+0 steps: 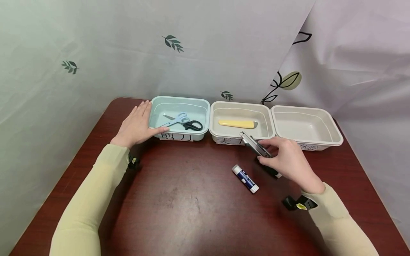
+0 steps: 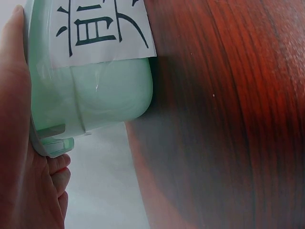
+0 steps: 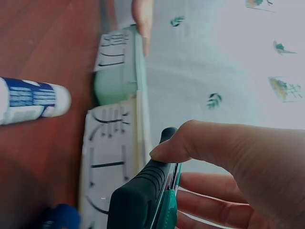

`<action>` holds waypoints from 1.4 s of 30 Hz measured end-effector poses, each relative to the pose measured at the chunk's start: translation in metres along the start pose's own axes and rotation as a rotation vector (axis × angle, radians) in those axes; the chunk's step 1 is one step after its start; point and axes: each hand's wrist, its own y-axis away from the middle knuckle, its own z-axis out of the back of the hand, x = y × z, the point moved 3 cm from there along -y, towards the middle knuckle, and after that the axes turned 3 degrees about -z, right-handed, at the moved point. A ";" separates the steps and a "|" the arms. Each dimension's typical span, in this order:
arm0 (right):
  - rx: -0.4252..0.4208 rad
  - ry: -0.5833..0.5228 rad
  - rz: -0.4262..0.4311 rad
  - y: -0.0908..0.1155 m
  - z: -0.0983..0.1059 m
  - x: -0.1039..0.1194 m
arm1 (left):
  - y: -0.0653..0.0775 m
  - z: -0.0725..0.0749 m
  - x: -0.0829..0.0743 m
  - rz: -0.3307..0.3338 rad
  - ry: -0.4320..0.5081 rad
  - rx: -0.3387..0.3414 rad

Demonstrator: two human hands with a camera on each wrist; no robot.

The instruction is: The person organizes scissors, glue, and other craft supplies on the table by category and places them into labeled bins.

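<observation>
My right hand (image 1: pixel 286 158) pinches a utility knife (image 1: pixel 256 145) with a silver channel, just in front of the middle bin (image 1: pixel 216 134). In the right wrist view the knife's ridged black grip (image 3: pixel 136 198) and green side lie between thumb and fingers. My left hand (image 1: pixel 136 122) rests on the near left corner of the light blue bin (image 1: pixel 206 103), fingers straight. Inside that bin lie light blue scissors (image 1: pixel 180 118) and black-handled scissors (image 1: pixel 193 125). The middle bin holds a yellow utility knife (image 1: pixel 236 123).
A blue-and-white glue stick (image 1: pixel 245 179) lies on the dark red table (image 1: pixel 179 202). Another dark item with a white end (image 1: pixel 278 175) is partly hidden below my right hand. A beige bin (image 1: pixel 337 138) stands at the right. Patterned cloth (image 1: pixel 128 42) hangs behind.
</observation>
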 end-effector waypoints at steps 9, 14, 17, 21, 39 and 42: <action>-0.038 -0.086 -0.004 -0.011 0.018 0.007 | 0.000 0.001 0.000 -0.003 -0.004 0.001; -0.072 -0.100 0.014 -0.019 0.027 0.010 | 0.000 0.001 0.000 -0.004 -0.008 0.004; -0.087 -0.096 0.009 -0.024 0.033 0.012 | 0.000 0.001 0.000 -0.003 -0.009 0.005; -0.101 -0.095 0.004 -0.032 0.040 0.015 | 0.000 0.001 0.000 -0.002 -0.006 0.002; -0.120 -0.206 -0.019 -0.084 0.057 0.022 | 0.000 0.003 -0.002 -0.005 -0.014 0.000; -0.112 -0.212 -0.036 -0.092 0.059 0.023 | 0.000 0.003 -0.002 -0.003 -0.015 0.004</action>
